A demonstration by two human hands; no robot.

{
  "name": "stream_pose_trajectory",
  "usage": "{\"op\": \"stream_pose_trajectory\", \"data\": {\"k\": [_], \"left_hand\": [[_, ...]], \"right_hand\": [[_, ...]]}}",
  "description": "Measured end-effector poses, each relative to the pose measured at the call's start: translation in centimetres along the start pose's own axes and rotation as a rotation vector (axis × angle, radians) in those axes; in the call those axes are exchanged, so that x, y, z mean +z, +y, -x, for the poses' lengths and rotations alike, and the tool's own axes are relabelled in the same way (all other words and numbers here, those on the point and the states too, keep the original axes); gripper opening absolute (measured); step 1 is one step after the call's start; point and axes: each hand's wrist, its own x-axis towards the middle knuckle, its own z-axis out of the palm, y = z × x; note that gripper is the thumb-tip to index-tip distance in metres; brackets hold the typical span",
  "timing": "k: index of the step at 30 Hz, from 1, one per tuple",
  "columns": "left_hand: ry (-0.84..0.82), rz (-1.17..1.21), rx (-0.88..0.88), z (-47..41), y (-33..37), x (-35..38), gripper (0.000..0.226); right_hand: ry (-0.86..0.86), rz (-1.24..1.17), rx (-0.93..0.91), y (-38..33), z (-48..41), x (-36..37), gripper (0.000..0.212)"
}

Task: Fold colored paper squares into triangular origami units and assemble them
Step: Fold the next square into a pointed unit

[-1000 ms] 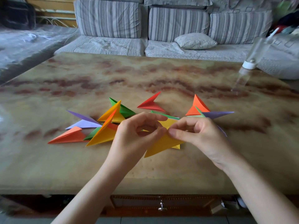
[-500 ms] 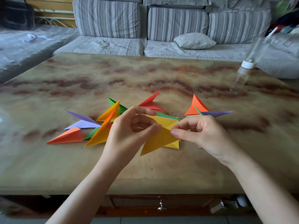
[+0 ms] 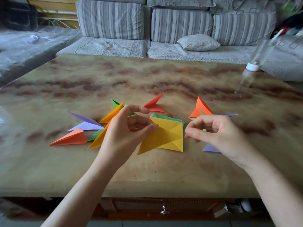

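Observation:
My left hand (image 3: 126,128) pinches a folded yellow triangular unit (image 3: 155,141) between thumb and fingers, just above a stack of paper squares (image 3: 175,126) with a creased yellow sheet on top. My right hand (image 3: 218,131) hovers at the stack's right corner, fingers loosely curled and holding nothing. Finished units lie around on the table (image 3: 147,174): an orange one (image 3: 70,139), a purple one (image 3: 85,123) and a yellow-orange one (image 3: 111,113) to the left, a red one (image 3: 155,105) behind, an orange one (image 3: 199,107) to the right.
A clear plastic bottle (image 3: 252,66) with a white cap stands at the table's far right. Another purple unit (image 3: 210,148) peeks out under my right wrist. A striped sofa (image 3: 114,20) with a cushion (image 3: 198,42) runs behind the table. The table's front edge is close to me.
My right hand has let go of the yellow unit and drawn away to the right. My left hand keeps the unit, and the creased yellow square beneath has come into view.

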Motion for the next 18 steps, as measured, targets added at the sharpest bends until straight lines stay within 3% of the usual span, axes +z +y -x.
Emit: {"op": "stream_pose_trajectory", "data": {"k": [4, 10, 14, 18], "left_hand": [[-0.062, -0.076, 0.02, 0.5, -0.1, 1.1, 0.034], [-0.016, -0.053, 0.004, 0.7, -0.3, 1.6, 0.027], [-0.008, -0.095, -0.021, 0.7, -0.4, 1.5, 0.003], [0.008, -0.158, 0.0, 0.9, -0.6, 1.6, 0.002]], "right_hand": [[0.002, -0.085, -0.008, -0.5, -0.1, 1.7, 0.028], [0.025, -0.07, 0.031, 0.1, -0.4, 3.5, 0.008], [0.124, -0.118, 0.001, 0.1, -0.5, 3.3, 0.009], [0.096, -0.147, -0.008, -0.1, -0.3, 3.5, 0.006]]}}
